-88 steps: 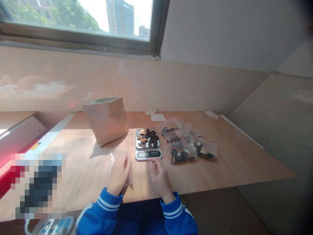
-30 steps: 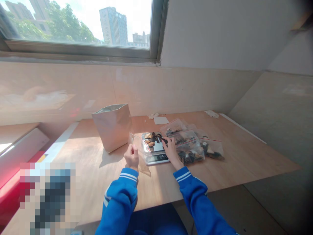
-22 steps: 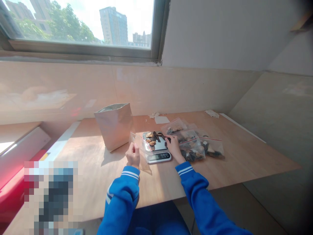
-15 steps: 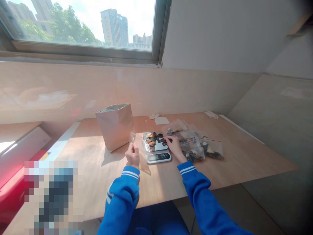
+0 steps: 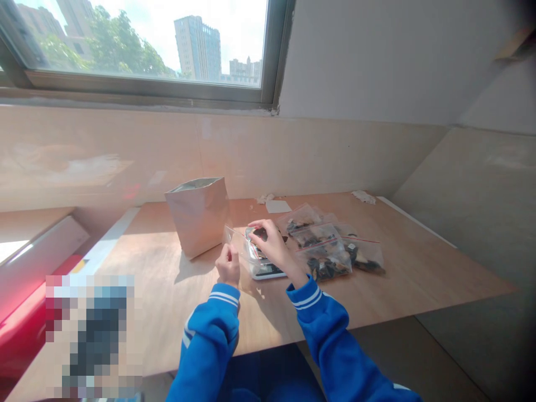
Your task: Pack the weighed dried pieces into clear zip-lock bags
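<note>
My left hand (image 5: 228, 264) is closed on the edge of a clear zip bag (image 5: 248, 252), which has a red seal line and stands up beside the scale. The white digital kitchen scale (image 5: 268, 273) lies partly behind the bag and my right hand. Above its plate, my right hand (image 5: 274, 244) is curled with thumb and fingers round a dark dried piece (image 5: 260, 233), which looks like dried mushroom. The other dark and beige pieces on the plate are mostly hidden by this hand.
Several filled zip bags (image 5: 329, 262) with dark and pale pieces lie right of the scale. A tall open paper bag (image 5: 199, 220) stands to the left. Behind are a white card (image 5: 278, 206) and crumpled tissue (image 5: 363, 196). The table's front edge (image 5: 372, 322) runs below my arms.
My right hand has moved left across the scale, from the plate's right side toward the clear bag, and now covers most of the pieces. My left hand keeps its hold on the bag.
</note>
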A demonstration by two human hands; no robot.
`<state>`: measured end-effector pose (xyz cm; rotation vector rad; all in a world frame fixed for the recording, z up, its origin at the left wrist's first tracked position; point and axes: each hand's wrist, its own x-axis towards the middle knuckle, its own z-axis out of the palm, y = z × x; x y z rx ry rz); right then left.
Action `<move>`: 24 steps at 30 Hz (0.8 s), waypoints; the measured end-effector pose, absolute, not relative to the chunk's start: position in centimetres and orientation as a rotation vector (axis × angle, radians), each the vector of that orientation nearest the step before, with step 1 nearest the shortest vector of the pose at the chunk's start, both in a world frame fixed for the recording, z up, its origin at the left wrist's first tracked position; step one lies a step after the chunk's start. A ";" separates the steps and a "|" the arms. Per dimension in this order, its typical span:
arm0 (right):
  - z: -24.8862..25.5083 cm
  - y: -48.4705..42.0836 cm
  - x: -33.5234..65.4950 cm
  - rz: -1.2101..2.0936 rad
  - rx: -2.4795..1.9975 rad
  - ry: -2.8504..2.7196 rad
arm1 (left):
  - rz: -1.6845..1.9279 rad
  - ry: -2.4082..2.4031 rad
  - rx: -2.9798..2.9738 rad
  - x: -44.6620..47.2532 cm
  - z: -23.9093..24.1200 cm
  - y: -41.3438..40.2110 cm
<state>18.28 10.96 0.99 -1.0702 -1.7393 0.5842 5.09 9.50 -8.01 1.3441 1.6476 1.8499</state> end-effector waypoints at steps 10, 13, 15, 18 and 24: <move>-0.7 10.6 20.0 0.186 -1.241 -1.723 | 1.851 1.645 1.325 4.9 -8.1 9.5; -4.6 11.8 22.5 0.057 -1.500 -1.613 | 1.856 1.629 1.327 4.9 -8.6 9.7; -7.0 12.5 23.7 0.078 -1.584 -1.602 | 1.860 1.628 1.338 5.0 -8.8 9.8; -9.2 13.1 24.8 0.197 -1.542 -1.620 | 1.864 1.635 1.349 5.0 -8.8 9.8; -9.1 13.2 26.7 0.350 -1.422 -1.566 | 1.879 1.638 1.373 4.9 -8.8 9.8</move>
